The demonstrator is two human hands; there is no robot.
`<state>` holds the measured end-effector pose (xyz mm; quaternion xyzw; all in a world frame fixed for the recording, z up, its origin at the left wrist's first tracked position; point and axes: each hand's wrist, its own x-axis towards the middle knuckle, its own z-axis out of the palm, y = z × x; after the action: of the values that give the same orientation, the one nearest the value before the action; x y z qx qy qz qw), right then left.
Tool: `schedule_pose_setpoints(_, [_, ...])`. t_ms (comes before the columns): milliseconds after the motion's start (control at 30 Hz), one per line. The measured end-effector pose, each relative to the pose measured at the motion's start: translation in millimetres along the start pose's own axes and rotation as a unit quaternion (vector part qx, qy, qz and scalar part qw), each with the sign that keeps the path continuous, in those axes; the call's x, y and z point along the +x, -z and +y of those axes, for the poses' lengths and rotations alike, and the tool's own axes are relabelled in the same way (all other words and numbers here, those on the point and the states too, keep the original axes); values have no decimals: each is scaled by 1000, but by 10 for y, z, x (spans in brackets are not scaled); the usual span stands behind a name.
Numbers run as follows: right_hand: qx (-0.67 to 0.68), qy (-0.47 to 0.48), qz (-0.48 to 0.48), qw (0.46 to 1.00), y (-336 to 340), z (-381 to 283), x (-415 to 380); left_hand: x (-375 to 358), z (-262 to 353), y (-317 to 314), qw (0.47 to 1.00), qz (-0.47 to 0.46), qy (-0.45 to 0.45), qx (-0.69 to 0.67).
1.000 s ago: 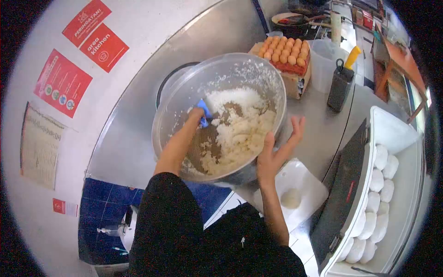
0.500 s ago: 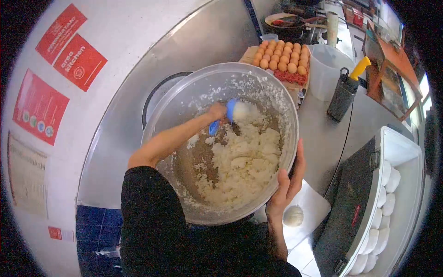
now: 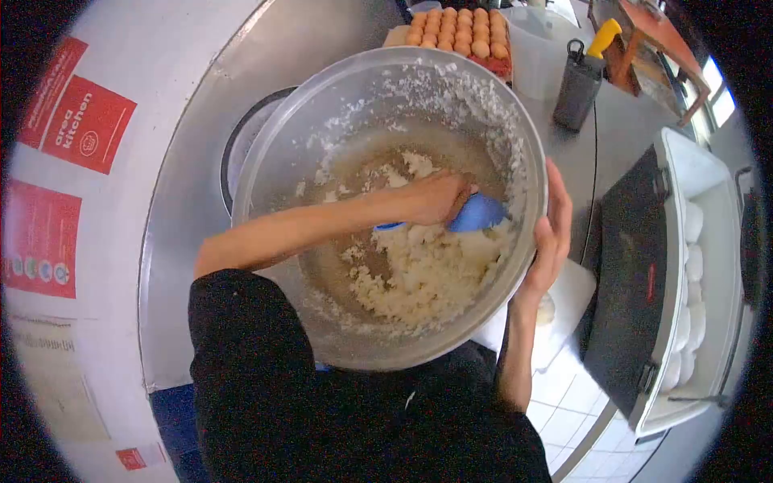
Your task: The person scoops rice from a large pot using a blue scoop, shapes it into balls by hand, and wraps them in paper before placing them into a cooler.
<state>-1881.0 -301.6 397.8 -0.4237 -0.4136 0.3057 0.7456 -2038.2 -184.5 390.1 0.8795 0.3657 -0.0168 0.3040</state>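
Observation:
My left hand (image 3: 441, 198) is closed around the handle of a blue rice paddle (image 3: 478, 212), reaching across a large round basin (image 3: 278, 153). The paddle's rounded blade meets the white cooked rice (image 3: 427, 278), which is heaped in the lower right of the basin. Loose grains cling to the basin's inner walls. On the right side, my right hand (image 3: 549, 241) grips the rim, with the thumb on the near side and the fingers along the outside. The basin leans towards me.
Several brown eggs (image 3: 457, 30) stand on a red tray behind the basin. A translucent bucket (image 3: 535, 60) and a dark knife holder (image 3: 578, 92) with a yellow-handled tool are at the back right. Further right, an open cooler box (image 3: 675, 153) contains white wrapped bundles (image 3: 690, 322).
My left hand has moved right with the paddle, whose blade has turned from showing rice to showing its blue back. My right hand still holds the rim. The camera view has shifted.

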Motion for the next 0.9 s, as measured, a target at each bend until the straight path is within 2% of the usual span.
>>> schedule_pose_setpoints(100, [2, -13, 45, 999, -92, -42, -30, -512, 376, 263, 998, -64, 7, 3])
schedule_pose_setpoints(200, [70, -1, 60, 996, -41, -33, -73, -1024, 361, 397, 999, -34, -23, 14])
schedule_pose_setpoints(267, [47, 3, 77, 996, -18, -62, -99, -1318, 451, 438, 999, -26, -37, 14])
schedule_pose_setpoints(333, [27, 5, 103, 994, -26, -75, -129, -1553, 686, 546, 996, -29, 23, -78])
schedule_pose_setpoints(433, [21, -5, 96, 995, -15, -36, -154, -1647, 593, 299, 994, -108, 10, 27])
schedule_pose_setpoints(467, [31, -2, 90, 995, -5, 9, -159, -1573, 478, 139, 994, -106, 12, 16])
schedule_pose_setpoints(533, [24, -16, 63, 998, -20, -98, -189, -1367, 199, -167, 970, -184, 91, 133])
schedule_pose_setpoints(567, [18, -18, 64, 998, -1, -83, -220, -1264, 131, -199, 970, -186, 87, 129])
schedule_pose_setpoints(633, [0, 24, 43, 999, -4, -36, -253, -1131, 40, -243, 975, -102, -3, 198])
schedule_pose_setpoints(667, [-4, 33, 42, 999, -24, -56, -262, -1094, 23, -232, 977, -96, 4, 192])
schedule_pose_setpoints(733, [-4, 28, 34, 999, -17, -95, -259, -1056, 33, -93, 982, -24, -26, 185])
schedule_pose_setpoints(867, [12, 1, 50, 999, -31, -171, -283, -1380, 324, 596, 985, 22, 3, 171])
schedule_pose_setpoints(900, [11, -16, 52, 998, -28, -208, -282, -1544, 353, 734, 985, -14, -5, 174])
